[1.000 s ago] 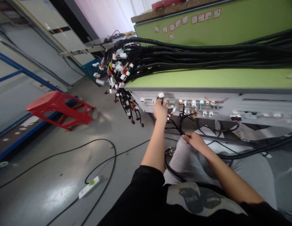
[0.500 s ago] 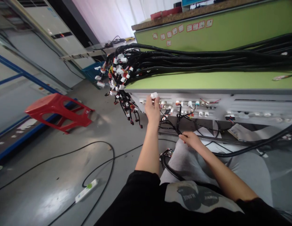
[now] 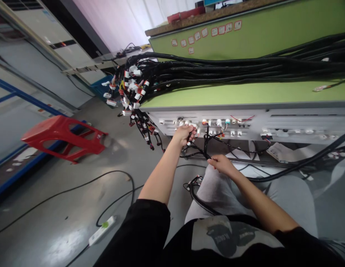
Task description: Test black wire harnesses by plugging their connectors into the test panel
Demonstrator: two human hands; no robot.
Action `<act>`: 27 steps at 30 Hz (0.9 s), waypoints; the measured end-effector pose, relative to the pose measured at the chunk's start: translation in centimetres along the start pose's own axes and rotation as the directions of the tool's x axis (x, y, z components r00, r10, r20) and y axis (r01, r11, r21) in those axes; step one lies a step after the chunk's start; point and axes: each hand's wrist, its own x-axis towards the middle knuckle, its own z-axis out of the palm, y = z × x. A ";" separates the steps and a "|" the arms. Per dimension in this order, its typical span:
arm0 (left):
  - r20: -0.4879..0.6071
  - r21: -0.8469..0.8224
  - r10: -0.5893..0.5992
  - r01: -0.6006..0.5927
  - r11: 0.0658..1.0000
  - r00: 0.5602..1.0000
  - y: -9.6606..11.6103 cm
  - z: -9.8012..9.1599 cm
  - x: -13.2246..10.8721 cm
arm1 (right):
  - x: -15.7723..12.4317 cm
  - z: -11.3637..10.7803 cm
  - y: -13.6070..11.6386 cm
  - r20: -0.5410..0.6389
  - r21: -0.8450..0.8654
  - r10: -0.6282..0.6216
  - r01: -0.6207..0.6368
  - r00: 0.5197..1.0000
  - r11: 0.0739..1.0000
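My left hand (image 3: 184, 134) is closed around a small white connector on a black wire, right at the grey socket panel (image 3: 272, 126) on the front of the green bench. My right hand (image 3: 221, 164) rests on my knee and pinches the black wire harness (image 3: 205, 142) that runs up to the panel. Several plugs sit in the panel's sockets beside my left hand. The harness also loops down past my leg (image 3: 198, 198).
A thick bundle of black harnesses (image 3: 216, 70) lies along the green bench top (image 3: 244, 92), with its connector ends (image 3: 133, 92) hanging off the left end. A red plastic stool (image 3: 61, 133) lies tipped on the floor at left. A power strip (image 3: 101, 226) and cables lie on the grey floor.
My left hand, raised with the white connector half a second ago, has come down to the panel's socket row. My right hand has stayed on the harness at my knee.
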 end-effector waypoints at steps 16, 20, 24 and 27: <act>0.010 -0.214 -0.061 0.062 0.975 0.998 -0.7 1.2 1.3 | -0.1 -0.1 -0.1 0.007 0.000 0.016 -0.016 1.000 1.000; -0.036 -0.211 -0.020 0.012 0.977 0.999 -0.8 1.4 1.2 | -0.2 -0.2 -0.1 0.010 0.008 0.013 -0.013 1.000 1.000; -0.018 -0.185 -0.013 0.009 0.983 1.000 -0.9 1.5 1.1 | -0.2 -0.2 -0.2 0.008 0.006 0.014 -0.014 1.000 1.000; -0.045 -0.153 -0.005 -0.002 0.988 0.999 -0.8 1.6 0.9 | -0.1 -0.2 -0.2 0.006 -0.005 0.011 -0.011 1.000 1.000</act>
